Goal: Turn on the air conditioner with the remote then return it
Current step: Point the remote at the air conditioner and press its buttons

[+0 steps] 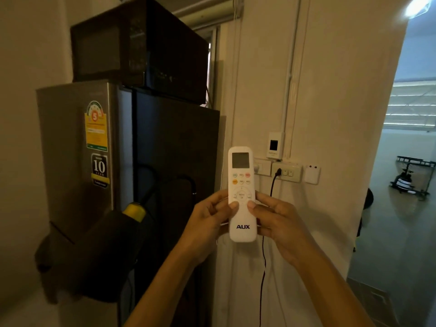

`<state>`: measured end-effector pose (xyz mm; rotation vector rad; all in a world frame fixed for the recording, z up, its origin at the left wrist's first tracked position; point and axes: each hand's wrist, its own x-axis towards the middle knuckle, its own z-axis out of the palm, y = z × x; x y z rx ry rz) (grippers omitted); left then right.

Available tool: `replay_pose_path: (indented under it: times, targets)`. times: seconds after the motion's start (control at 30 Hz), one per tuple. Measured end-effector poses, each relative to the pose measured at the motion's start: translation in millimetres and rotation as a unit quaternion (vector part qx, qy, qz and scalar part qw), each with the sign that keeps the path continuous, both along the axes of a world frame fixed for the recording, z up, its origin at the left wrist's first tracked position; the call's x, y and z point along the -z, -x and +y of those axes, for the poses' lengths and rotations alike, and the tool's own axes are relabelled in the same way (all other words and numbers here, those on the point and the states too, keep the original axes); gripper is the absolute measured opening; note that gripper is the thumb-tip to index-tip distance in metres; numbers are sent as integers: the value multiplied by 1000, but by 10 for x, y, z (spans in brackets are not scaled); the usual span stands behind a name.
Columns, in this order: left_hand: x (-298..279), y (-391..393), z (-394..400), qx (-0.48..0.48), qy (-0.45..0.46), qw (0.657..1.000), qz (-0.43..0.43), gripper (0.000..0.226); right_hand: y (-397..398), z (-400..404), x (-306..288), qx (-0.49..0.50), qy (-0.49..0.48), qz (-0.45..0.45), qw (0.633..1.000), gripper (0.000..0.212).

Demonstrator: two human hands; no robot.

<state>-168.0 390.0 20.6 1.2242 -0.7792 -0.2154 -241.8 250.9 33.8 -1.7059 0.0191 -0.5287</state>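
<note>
Remote (242, 194) held upright in front of wall, by fridge (77, 147); left hand (207, 223) & right hand (280, 223) pinch its lower half, thumbs on front. Looks light, stiff, smooth plastic; best gripped along side edges, clear of btns.

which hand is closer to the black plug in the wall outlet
Right. The right hand grips the remote just below and left of the plug; the left hand is on the remote's far side.

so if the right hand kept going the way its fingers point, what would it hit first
The right hand points left across the remote it holds, so it would likely meet the left hand on the other side first.
</note>
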Motion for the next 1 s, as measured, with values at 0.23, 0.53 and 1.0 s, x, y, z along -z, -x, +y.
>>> replay_pose_path:
  times: [0.23, 0.53, 1.0]
  targets:
    - [-422, -139, 234, 21, 18, 999, -35, 28, -126, 194, -409, -10, 13, -34, 999, 49]
    - [-1136, -302, 451, 32, 46, 995, -79, 34, -341, 348, -1108, -48, 7, -87, 995, 45]
    - [-2346, -484, 769, 28, 61, 984, -162, 29, -528, 654, -2315, -82, 49, -155, 983, 47]
